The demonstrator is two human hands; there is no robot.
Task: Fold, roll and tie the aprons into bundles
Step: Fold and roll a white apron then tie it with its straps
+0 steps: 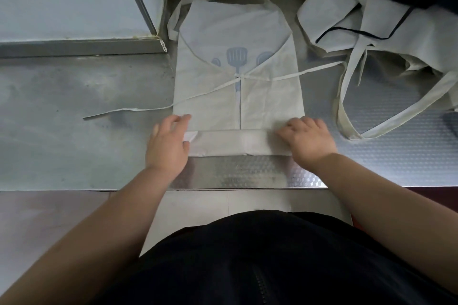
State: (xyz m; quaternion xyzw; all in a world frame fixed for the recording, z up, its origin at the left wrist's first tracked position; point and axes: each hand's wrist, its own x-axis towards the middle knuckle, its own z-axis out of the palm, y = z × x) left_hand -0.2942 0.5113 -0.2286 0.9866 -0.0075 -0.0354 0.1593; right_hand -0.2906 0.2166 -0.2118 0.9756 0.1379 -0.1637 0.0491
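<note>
A white apron (235,32) with a blue utensil print lies flat on the steel counter (74,111), its sides folded inward and its near end turned over into a flat band (230,142). Its waist ties (138,110) trail out left and right, and the neck loop lies at the far end. My left hand (168,143) holds the band's left end, fingers curled over the fold. My right hand (307,140) holds the band's right end the same way.
A heap of other white aprons (371,32) with loose straps lies on the counter at the right, under a dark object at the top right corner. A raised steel ledge (81,47) and wall bound the left rear. The counter's front edge runs just below my hands.
</note>
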